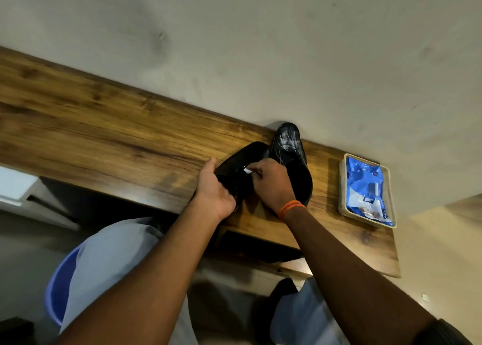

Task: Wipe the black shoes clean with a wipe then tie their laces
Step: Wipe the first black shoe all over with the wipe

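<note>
Left hand (214, 188): grips near shoe (240, 172) on table (104, 135).
Right hand (271, 180): pinches white wipe (247, 170) on it.
Far shoe (289, 146): streaked.
Risk: shoe twisting loose (glossy leather).

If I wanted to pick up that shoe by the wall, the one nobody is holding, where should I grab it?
Probably at the heel end of the far shoe, coming from the table's front edge. Its toe points at the wall and its opening faces up, so fingers can hook inside. The right hand covers part of it now.
</note>
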